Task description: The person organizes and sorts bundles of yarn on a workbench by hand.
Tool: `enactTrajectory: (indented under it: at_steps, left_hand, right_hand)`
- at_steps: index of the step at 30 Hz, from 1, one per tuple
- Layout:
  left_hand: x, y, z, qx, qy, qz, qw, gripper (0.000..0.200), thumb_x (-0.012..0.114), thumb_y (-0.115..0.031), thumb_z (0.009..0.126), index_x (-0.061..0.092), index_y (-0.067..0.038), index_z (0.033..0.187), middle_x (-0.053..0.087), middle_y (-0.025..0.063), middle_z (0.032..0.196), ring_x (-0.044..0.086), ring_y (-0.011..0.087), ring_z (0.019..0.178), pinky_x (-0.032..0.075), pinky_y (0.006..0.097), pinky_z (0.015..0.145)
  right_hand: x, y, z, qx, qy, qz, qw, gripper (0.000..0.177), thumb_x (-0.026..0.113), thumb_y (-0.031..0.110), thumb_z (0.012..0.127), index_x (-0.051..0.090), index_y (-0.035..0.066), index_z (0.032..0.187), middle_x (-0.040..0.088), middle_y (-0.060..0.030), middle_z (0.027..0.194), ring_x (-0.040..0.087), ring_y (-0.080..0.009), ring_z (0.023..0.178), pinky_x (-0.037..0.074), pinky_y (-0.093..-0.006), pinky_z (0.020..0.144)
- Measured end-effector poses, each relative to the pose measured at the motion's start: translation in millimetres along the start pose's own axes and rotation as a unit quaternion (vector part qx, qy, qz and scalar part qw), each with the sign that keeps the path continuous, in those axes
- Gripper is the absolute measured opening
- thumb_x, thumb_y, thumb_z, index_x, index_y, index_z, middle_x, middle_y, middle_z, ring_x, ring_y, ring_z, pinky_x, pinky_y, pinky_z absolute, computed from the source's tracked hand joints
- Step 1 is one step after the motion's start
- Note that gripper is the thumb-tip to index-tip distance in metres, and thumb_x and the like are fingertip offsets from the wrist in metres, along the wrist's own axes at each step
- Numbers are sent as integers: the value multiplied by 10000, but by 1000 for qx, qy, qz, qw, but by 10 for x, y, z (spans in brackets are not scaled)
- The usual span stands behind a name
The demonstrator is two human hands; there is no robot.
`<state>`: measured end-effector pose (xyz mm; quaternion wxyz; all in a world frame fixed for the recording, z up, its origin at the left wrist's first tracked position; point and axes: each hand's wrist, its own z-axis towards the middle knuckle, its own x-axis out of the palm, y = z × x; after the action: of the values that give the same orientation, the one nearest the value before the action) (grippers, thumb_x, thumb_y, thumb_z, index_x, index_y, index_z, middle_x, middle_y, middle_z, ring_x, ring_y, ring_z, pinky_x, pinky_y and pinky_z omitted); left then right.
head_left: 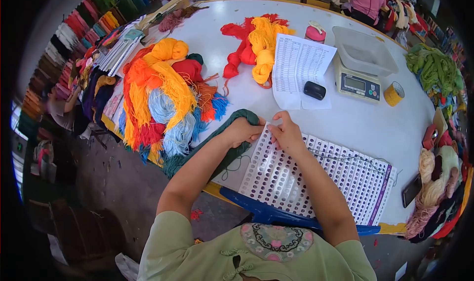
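White strips punched with rows of round holes [291,182] lie side by side on the table in front of me. Dark green yarn [340,157] runs through holes along their far part and trails off at the right end. My left hand [243,133] is at the far left corner of the strips, its fingers bent inward against the edge. Beside it curves a thick dark green skein [197,155]. My right hand [288,134] lies over the same corner, thumb and fingers pinched close to the left fingertips. What either hand pinches is too small to make out.
Orange, red and blue skeins [163,93] heap up at left; red and yellow ones [261,49] lie farther back. A printed sheet [296,64] carries a black object [314,90]. Rightward are a scale [358,86], a tape roll [394,94] and a phone [412,190].
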<state>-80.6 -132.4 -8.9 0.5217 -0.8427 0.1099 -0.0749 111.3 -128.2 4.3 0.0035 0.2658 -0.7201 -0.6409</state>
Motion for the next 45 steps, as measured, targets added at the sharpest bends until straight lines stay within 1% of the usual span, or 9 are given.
enactTrajectory:
  at_steps: [6,15,23,26,27,30,35,39,45]
  left_hand:
    - [-32,-19,-135,98,-106,101,984,136,635,-124,865,627,-24,957,553,-1,659,439,69,475,319,202,438]
    - [87,-213,-412,69,58,-278,956,225,618,-123,859,628,20,1033,609,63,748,469,59,562,310,189,456]
    - [319,-230,-304,6,18,234,972,201,529,-222,936,626,-75,1031,673,57,825,573,157,565,468,296,556]
    - [121,57,-211,283,-79,533,793,190,543,-231,931,609,-61,981,645,78,842,613,265,724,488,352,695]
    - [80,23,-318,287,-133,434,844,202,540,-251,931,601,-61,967,620,99,872,590,351,863,466,394,801]
    - [-372,-534,-720,-54,-78,40,995,168,612,-257,875,610,-91,853,545,-3,680,491,66,559,355,215,455]
    - [-1720,-1067,-1252,123,-136,-391,902,228,532,-238,932,542,-105,747,389,-64,550,326,42,411,236,187,375]
    - [-1822,-1016,-1336,32,-533,261,804,366,540,-354,945,655,-9,989,574,13,571,420,110,419,356,277,445]
    - [-186,-898,-1252,234,-139,-11,962,450,547,-408,952,623,-14,1156,646,141,1120,595,159,862,446,290,709]
  right_hand:
    - [-64,-179,121,38,84,115,989,219,590,149,931,586,7,1097,627,-51,686,558,-84,527,477,-229,475]
    - [-76,-136,84,23,75,121,989,294,643,167,894,588,-32,1103,646,-53,701,597,-89,573,507,-224,512]
    - [-207,-170,111,18,141,171,975,358,675,194,875,579,-33,1135,646,-56,682,596,-94,565,487,-227,496]
    - [-185,-167,153,46,134,160,977,307,637,206,900,575,-15,1104,657,-73,694,613,-112,570,510,-239,511]
    - [-150,-149,161,65,123,150,979,281,617,206,913,572,-12,1085,663,-82,703,624,-121,575,520,-244,517]
    - [-106,-88,190,90,109,101,985,215,555,193,944,562,-6,1023,679,-114,735,655,-150,594,544,-263,537]
    - [-90,-85,199,90,106,90,986,192,514,171,960,548,-12,1008,681,-137,758,661,-165,594,545,-272,538]
    - [-81,-94,171,77,97,86,989,193,524,157,953,554,-11,1043,683,-128,764,644,-146,581,537,-259,544]
    - [52,189,-157,-62,19,218,974,212,637,100,890,595,21,1082,628,-63,845,562,-82,599,501,-217,559]
